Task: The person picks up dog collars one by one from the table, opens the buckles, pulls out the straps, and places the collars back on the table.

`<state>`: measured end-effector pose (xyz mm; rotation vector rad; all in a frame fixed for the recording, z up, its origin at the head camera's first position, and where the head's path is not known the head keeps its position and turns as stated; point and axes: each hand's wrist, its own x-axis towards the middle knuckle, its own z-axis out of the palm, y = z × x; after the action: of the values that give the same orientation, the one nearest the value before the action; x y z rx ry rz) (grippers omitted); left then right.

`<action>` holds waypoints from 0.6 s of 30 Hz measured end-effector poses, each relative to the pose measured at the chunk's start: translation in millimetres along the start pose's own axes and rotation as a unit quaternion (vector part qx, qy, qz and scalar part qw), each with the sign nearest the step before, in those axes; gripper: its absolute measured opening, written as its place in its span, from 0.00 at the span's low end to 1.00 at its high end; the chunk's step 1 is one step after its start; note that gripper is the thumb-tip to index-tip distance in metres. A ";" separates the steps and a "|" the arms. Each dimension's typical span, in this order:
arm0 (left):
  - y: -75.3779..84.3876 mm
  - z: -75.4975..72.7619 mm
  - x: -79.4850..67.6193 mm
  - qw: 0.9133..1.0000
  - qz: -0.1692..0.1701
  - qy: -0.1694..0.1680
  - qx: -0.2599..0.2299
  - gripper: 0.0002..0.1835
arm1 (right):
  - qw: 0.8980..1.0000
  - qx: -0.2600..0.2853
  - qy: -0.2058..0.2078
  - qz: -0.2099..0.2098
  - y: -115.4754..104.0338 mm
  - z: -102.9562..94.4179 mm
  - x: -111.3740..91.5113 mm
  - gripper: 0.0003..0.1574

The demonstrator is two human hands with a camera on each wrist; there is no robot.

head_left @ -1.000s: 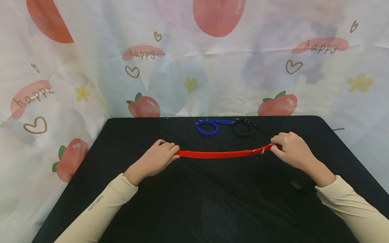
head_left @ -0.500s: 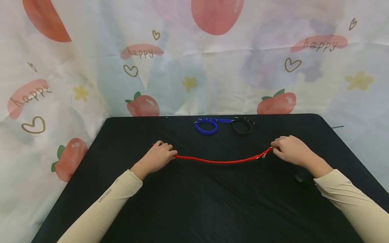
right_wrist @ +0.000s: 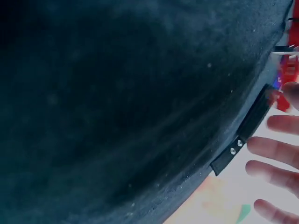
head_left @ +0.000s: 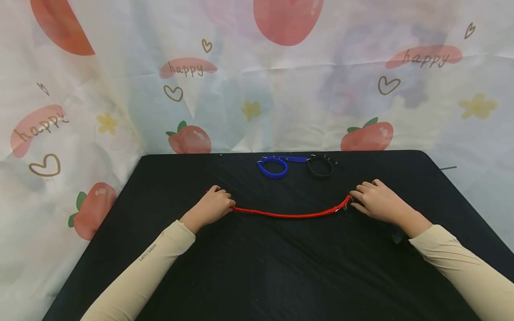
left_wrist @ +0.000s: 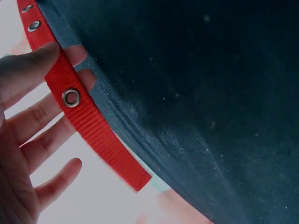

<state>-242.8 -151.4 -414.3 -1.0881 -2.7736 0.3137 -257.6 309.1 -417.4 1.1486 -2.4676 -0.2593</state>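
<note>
A red webbing collar (head_left: 289, 216) stretches between both hands, sagging in the middle with its narrow edge up. Near its holed end, my left hand (head_left: 213, 206) pinches it between thumb and fingers. In the left wrist view the strap's tail (left_wrist: 112, 144), with metal eyelets, runs out past the fingers. My right hand (head_left: 376, 201) is at the buckle end, its thumb and fingers apart and fairly straight around the hardware. In the right wrist view the red end (right_wrist: 290, 67) is blurred beside the fingertips (right_wrist: 271, 148) and cut off by the frame edge.
A looped blue collar (head_left: 273, 171) and a looped black collar (head_left: 320, 174) lie near the back edge of the black-covered table (head_left: 261, 272). A small dark object (head_left: 396, 237) sits partly hidden by the right wrist. A printed curtain (head_left: 289, 102) hangs behind.
The red collar has turned from flat side to edge and sags more. My right hand has shifted left and its fingers have loosened from the buckle end. The left hand still pinches its end.
</note>
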 end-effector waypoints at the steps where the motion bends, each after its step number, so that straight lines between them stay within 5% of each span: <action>1: 0.2 0.2 0.6 1.000 -0.002 -0.004 -0.002 0.04 | 1.000 0.004 0.008 -0.003 -0.3 0.3 0.6 0.22; 10: 3.0 -2.1 4.8 1.000 -0.003 0.001 -0.011 0.03 | 0.997 0.048 0.021 -0.051 -8.6 1.2 16.4 0.36; 18: 5.5 -3.8 5.3 1.000 0.008 0.010 -0.004 0.03 | 0.995 0.046 0.037 -0.078 -11.4 7.2 26.3 0.18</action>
<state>-242.3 -143.3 -411.6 -1.1095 -2.7524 0.2916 -268.1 281.5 -420.3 1.3673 -2.3500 -0.1459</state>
